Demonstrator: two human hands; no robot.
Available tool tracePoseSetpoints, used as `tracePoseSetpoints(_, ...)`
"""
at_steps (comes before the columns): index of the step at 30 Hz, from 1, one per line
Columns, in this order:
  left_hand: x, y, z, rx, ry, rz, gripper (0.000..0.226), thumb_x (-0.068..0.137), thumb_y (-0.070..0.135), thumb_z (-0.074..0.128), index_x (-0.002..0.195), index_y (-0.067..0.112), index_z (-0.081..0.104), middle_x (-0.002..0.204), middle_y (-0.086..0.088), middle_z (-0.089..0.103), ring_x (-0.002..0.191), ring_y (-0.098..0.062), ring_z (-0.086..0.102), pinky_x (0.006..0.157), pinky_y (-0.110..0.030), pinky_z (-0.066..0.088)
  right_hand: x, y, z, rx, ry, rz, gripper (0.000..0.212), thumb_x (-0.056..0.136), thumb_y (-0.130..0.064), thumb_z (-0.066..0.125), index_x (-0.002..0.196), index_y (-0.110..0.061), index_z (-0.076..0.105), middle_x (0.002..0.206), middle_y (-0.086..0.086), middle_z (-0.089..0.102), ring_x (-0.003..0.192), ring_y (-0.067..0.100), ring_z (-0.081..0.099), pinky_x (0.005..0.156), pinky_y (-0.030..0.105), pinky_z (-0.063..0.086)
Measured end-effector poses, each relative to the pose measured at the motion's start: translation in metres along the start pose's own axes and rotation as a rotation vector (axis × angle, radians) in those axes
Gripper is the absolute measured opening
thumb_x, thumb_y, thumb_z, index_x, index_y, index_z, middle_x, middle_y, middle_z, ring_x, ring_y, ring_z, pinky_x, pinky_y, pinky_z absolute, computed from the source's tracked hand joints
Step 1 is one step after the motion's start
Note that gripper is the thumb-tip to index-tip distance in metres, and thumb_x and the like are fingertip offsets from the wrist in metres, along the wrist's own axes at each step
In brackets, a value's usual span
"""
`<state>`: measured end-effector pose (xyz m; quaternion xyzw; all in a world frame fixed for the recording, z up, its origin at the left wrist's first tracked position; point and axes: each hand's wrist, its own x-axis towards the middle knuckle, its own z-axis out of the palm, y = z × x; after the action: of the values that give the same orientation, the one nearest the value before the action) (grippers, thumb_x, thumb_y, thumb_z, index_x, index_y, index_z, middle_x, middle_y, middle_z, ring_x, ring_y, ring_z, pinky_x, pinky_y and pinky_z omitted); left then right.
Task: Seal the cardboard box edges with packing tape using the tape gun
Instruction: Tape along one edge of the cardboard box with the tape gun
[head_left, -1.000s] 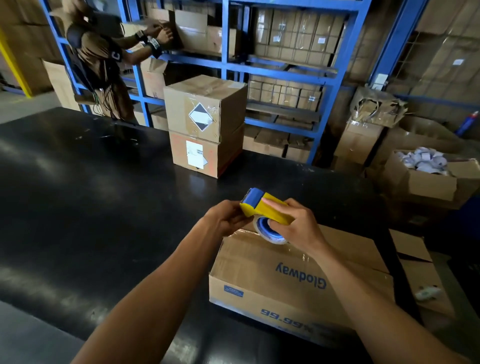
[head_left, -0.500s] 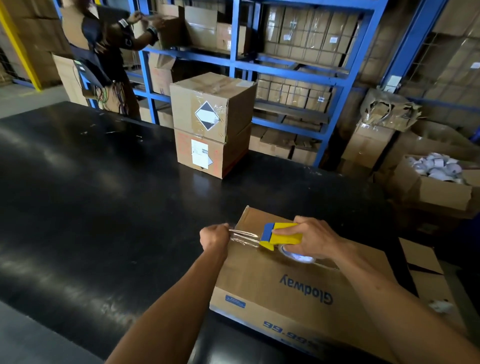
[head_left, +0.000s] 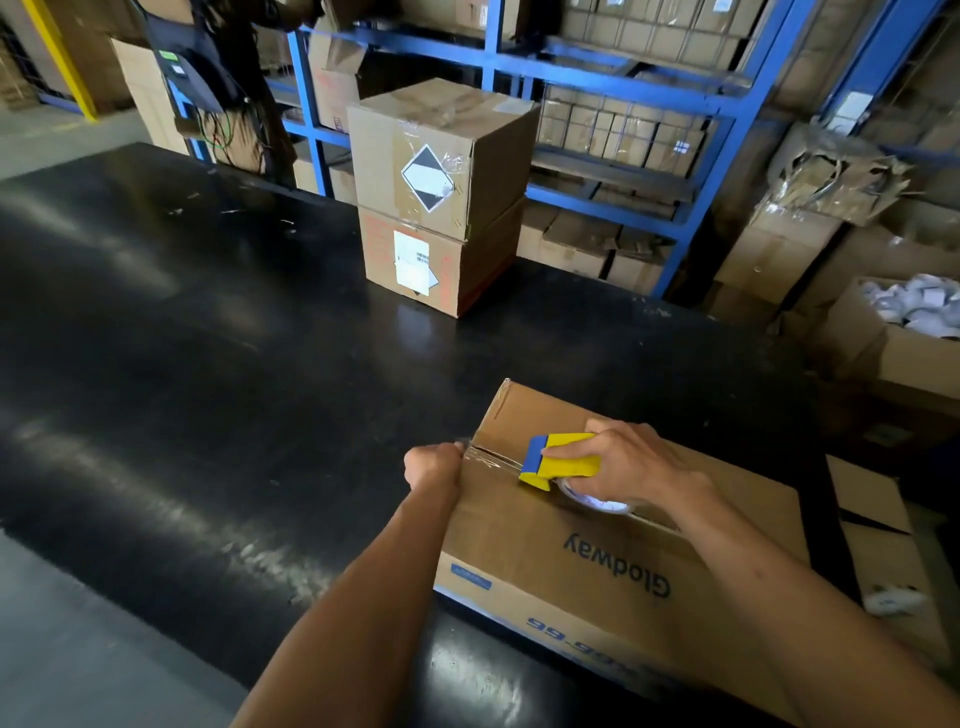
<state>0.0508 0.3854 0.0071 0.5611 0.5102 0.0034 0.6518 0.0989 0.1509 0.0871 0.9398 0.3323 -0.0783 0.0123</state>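
A flat brown cardboard box (head_left: 582, 561) printed "Glodway" lies on the black table (head_left: 208, 389) in front of me. My right hand (head_left: 631, 465) grips a yellow and blue tape gun (head_left: 558, 461) pressed on the box top over the centre seam. A short strip of clear tape (head_left: 491, 458) stretches from the gun to the box's left edge. My left hand (head_left: 434, 463) is closed on the end of that tape and holds it against the left edge of the box.
Two stacked sealed cardboard boxes (head_left: 441, 197) stand further back on the table. Blue shelving (head_left: 597, 67) full of cartons runs behind. An open carton of white items (head_left: 904, 322) sits at right. A person (head_left: 218, 78) stands at the far left by the shelves.
The tape gun came down from above the box onto its top. My left hand pulled the tape end out and down to the box's left edge.
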Motion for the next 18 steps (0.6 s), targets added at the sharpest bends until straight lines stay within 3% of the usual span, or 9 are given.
tracePoseSetpoints(3, 0.002, -0.003, 0.001, 0.083, 0.005, 0.036, 0.036, 0.082, 0.029, 0.080, 0.103, 0.002, 0.068, 0.099, -0.011, 0.069, 0.088, -0.028, 0.065, 0.083, -0.036, 0.056, -0.001, -0.001, 0.000, -0.002, 0.006, 0.000, 0.047, 0.080, -0.066, 0.056, 0.126, -0.062, 0.051, 0.093, -0.008, 0.047, 0.080, 0.013, 0.048, 0.066, 0.030, 0.045)
tracePoseSetpoints(5, -0.003, -0.002, 0.004, 0.184, 0.017, 0.086, 0.043, 0.088, 0.033, 0.074, 0.117, 0.002, 0.064, 0.119, -0.018, 0.066, 0.104, -0.034, 0.065, 0.093, -0.041, 0.053, -0.002, -0.002, -0.001, -0.009, 0.001, -0.006, 0.047, 0.081, -0.066, 0.055, 0.128, -0.061, 0.050, 0.094, -0.008, 0.046, 0.080, 0.013, 0.047, 0.065, 0.028, 0.043)
tracePoseSetpoints(6, -0.004, -0.001, 0.006, 0.246, 0.031, 0.094, 0.054, 0.092, 0.032, 0.070, 0.134, 0.002, 0.053, 0.133, -0.023, 0.057, 0.116, -0.038, 0.060, 0.100, -0.044, 0.048, -0.002, -0.003, -0.002, -0.015, -0.002, -0.009, 0.047, 0.081, -0.066, 0.055, 0.128, -0.061, 0.050, 0.093, -0.009, 0.045, 0.079, 0.012, 0.046, 0.064, 0.028, 0.041)
tracePoseSetpoints(8, -0.008, -0.001, 0.004, 0.386, 0.040, 0.089, 0.082, 0.097, 0.024, 0.063, 0.156, 0.003, 0.012, 0.154, -0.031, 0.030, 0.133, -0.043, 0.045, 0.109, -0.047, 0.037, -0.001, -0.006, -0.003, -0.018, -0.010, -0.008, 0.047, 0.082, -0.066, 0.056, 0.128, -0.061, 0.050, 0.091, -0.010, 0.043, 0.078, 0.012, 0.046, 0.062, 0.026, 0.039)
tracePoseSetpoints(9, -0.008, -0.002, 0.001, 0.490, 0.053, 0.165, 0.086, 0.098, 0.021, 0.061, 0.157, 0.004, 0.001, 0.156, -0.031, 0.022, 0.136, -0.044, 0.041, 0.110, -0.048, 0.035, -0.002, -0.007, -0.003, -0.014, -0.013, -0.004, 0.047, 0.082, -0.066, 0.056, 0.128, -0.061, 0.050, 0.091, -0.009, 0.043, 0.078, 0.012, 0.046, 0.062, 0.026, 0.038)
tracePoseSetpoints(11, -0.008, -0.006, -0.002, 0.714, 0.057, 0.542, 0.077, 0.100, 0.017, 0.054, 0.159, 0.010, 0.004, 0.161, -0.025, 0.017, 0.141, -0.041, 0.033, 0.114, -0.046, 0.031, -0.002, -0.008, -0.005, -0.009, -0.009, 0.005, 0.047, 0.081, -0.065, 0.058, 0.127, -0.061, 0.051, 0.091, -0.009, 0.044, 0.078, 0.012, 0.046, 0.061, 0.026, 0.037)
tracePoseSetpoints(13, -0.012, -0.011, -0.002, 0.835, -0.102, 0.905, 0.067, 0.103, 0.012, 0.042, 0.160, 0.015, 0.008, 0.167, -0.015, 0.009, 0.151, -0.034, 0.021, 0.121, -0.042, 0.021, -0.001, -0.010, -0.006, -0.010, -0.001, 0.012, 0.047, 0.079, -0.064, 0.059, 0.125, -0.063, 0.051, 0.090, -0.009, 0.047, 0.077, 0.013, 0.048, 0.061, 0.028, 0.037)
tracePoseSetpoints(16, -0.013, -0.019, 0.004, 1.022, -0.384, 0.992, 0.059, 0.109, 0.028, 0.026, 0.160, 0.011, 0.002, 0.168, -0.011, 0.000, 0.154, -0.028, 0.007, 0.124, -0.036, 0.011, 0.002, -0.013, -0.008, -0.005, -0.026, 0.025, 0.047, 0.077, -0.062, 0.061, 0.122, -0.065, 0.052, 0.089, -0.008, 0.047, 0.079, 0.016, 0.051, 0.062, 0.029, 0.036)
tracePoseSetpoints(18, -0.008, -0.024, 0.006, 1.186, -0.378, 1.043, 0.061, 0.109, 0.034, 0.020, 0.159, 0.006, -0.001, 0.167, -0.014, -0.006, 0.155, -0.027, -0.004, 0.124, -0.034, 0.001, 0.006, -0.013, -0.009, -0.018, -0.052, 0.029, 0.048, 0.075, -0.062, 0.061, 0.122, -0.066, 0.051, 0.088, -0.008, 0.046, 0.082, 0.019, 0.053, 0.063, 0.030, 0.034)
